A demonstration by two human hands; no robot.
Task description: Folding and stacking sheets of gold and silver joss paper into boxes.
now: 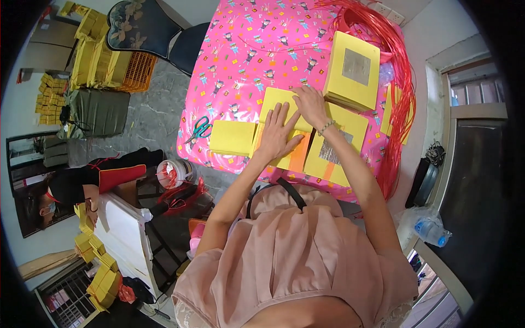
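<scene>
My left hand (279,134) lies flat with fingers spread on a piece of yellow paper (272,97) that has an orange band (298,153) on its near part. My right hand (311,109), a beaded bracelet at the wrist, rests on the far right corner of the same paper, its fingers pointing left and lying on it. Beneath my right forearm is another yellow paper piece (355,123) with a silver patch and an orange band. A smaller stack of yellow paper (232,136) sits beside my left hand. Green-handled scissors (201,129) lie left of that stack.
A tall yellow paper stack (353,65) with a silver square stands beyond my right hand. Red plastic strands (403,104) hang over the right table edge. The pink tablecloth (229,71) extends ahead. At left, another person (68,183) sits by a white-topped table (123,229).
</scene>
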